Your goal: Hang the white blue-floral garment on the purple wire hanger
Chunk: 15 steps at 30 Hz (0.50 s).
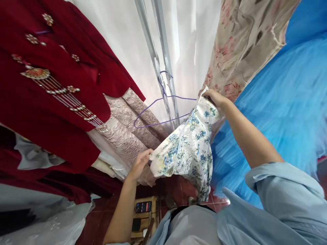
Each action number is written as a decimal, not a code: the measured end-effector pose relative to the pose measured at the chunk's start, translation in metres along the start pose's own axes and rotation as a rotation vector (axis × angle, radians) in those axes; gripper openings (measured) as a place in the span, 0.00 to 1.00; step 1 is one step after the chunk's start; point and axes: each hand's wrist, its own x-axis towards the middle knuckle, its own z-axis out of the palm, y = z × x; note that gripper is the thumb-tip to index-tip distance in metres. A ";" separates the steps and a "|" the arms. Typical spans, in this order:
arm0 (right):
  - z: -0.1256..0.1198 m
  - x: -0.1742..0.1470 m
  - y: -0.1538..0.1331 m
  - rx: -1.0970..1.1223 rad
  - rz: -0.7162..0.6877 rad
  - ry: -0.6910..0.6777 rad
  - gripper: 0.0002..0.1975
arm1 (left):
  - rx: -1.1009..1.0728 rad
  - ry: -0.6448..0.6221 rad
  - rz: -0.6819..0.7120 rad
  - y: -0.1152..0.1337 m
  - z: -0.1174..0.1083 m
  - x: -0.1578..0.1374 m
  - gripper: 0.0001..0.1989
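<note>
A white dress with blue and green flowers (186, 146) hangs between my two hands in front of my body. My left hand (141, 162) pinches its lower left edge. At the upper right, my right hand (214, 97) grips the dress near its top, with the fingers partly behind the cloth. A thin purple hanger (149, 106) hangs by its hook on a metal pole; its left end is bare, and its right end passes behind the dress near my right hand. Whether the hanger's right end touches the dress or my hand, I cannot tell.
Red velvet garments with beaded ornaments (51, 88) and a pale pink brocade skirt (125, 126) hang at the left. A beige floral dress (230, 51) and a blue tulle gown (281, 102) are at the right. Below, a phone (143, 207) lies on a wooden stool (153, 204).
</note>
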 end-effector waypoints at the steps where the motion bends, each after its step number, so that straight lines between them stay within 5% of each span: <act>1: 0.008 0.002 0.001 0.063 0.045 -0.038 0.07 | 0.036 0.051 0.035 0.004 -0.011 0.002 0.31; 5: 0.020 -0.006 0.005 0.245 0.208 -0.144 0.06 | 0.172 0.315 0.026 0.012 -0.077 0.030 0.29; 9: 0.020 -0.016 0.002 0.278 0.244 -0.180 0.07 | 0.262 0.544 0.068 0.036 -0.141 0.097 0.20; 12: 0.028 -0.021 -0.002 0.283 0.237 -0.166 0.07 | 0.405 0.492 0.245 0.071 -0.157 0.162 0.11; 15: 0.042 -0.029 -0.003 0.281 0.258 -0.134 0.09 | 0.547 0.522 0.496 0.100 -0.143 0.212 0.17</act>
